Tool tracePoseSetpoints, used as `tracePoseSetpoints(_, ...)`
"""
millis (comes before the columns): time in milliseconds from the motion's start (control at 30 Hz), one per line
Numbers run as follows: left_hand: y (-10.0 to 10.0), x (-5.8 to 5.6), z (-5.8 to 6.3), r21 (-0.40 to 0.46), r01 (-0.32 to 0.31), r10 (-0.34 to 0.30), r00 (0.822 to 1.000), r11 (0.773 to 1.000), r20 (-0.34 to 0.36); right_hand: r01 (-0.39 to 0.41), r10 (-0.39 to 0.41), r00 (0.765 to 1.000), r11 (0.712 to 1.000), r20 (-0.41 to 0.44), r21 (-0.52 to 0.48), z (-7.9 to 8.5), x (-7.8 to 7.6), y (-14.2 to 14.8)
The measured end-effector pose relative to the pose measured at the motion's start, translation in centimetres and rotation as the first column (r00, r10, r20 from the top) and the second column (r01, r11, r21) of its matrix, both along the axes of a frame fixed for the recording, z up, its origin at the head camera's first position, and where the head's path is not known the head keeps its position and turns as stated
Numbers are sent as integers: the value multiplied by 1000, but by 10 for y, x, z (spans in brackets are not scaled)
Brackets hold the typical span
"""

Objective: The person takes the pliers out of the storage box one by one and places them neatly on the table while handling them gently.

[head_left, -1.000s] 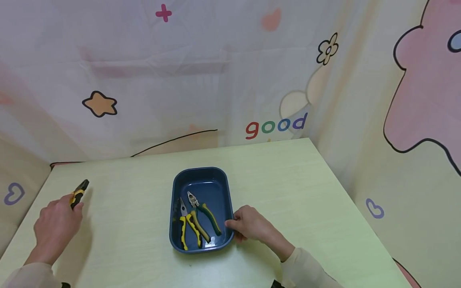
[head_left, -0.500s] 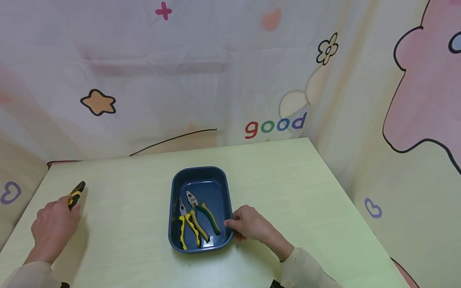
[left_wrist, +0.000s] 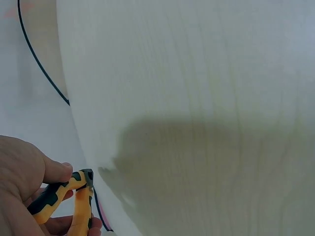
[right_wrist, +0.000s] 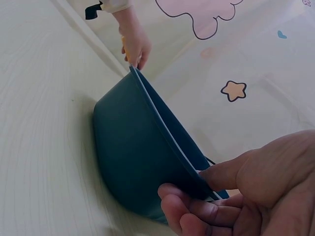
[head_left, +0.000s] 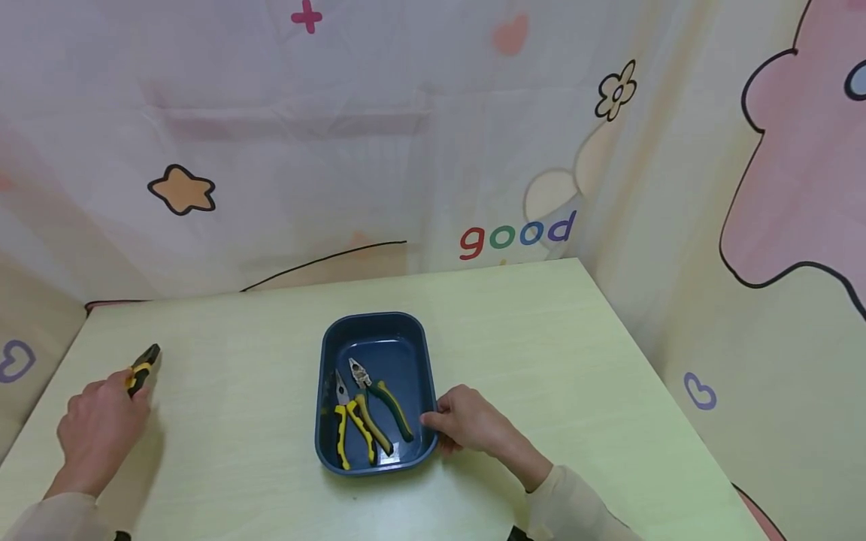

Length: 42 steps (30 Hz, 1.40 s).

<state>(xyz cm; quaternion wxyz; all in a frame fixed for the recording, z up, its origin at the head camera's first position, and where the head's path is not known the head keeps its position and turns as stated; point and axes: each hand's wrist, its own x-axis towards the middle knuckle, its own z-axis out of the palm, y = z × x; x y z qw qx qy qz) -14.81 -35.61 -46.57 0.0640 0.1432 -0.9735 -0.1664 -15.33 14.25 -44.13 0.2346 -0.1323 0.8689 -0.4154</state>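
My left hand (head_left: 103, 427) grips a pair of pliers (head_left: 142, 370) with yellow and black handles, dark jaws pointing away, at the left of the table. In the left wrist view the two handles of the pliers (left_wrist: 81, 196) stand spread apart within the fingers. My right hand (head_left: 470, 419) pinches the right rim of a deep blue tray (head_left: 416, 349), thumb inside and fingers outside. Two more pliers lie in that tray: long-nose pliers (head_left: 343, 398) with yellow and black handles, and pliers with green and yellowish handles (head_left: 386, 406), whose handles lie close together.
The pale wood-look table (head_left: 541, 361) meets a printed cloth (head_left: 325, 150) along its back edge. More cloth hangs at the left and right sides. A shadow falls on the table beside the left hand.
My left hand and its pliers have shifted slightly left in the head view, which has itself drifted a little. My right hand keeps its pinch on the tray's rim.
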Motion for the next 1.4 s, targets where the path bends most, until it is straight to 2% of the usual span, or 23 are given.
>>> tracePoseSetpoints(300,-1,1,-4,8,-7,6,999,1000,42,7,-7,1000,1000,14,2,-3,-1,0)
tracePoseSetpoints(867,-2,1,-11,36,-26,23,997,999,74,1,-1,1000,1000,1,-16,-1,0,0)
tracePoseSetpoints(1100,-1,-1,-15,48,-47,40,989,998,141,10,-10,1000,1000,14,-8,-1,1,0)
tracePoseSetpoints(1400,-1,-2,-18,64,-64,52,985,996,165,9,-8,1000,1000,15,-15,0,1,0)
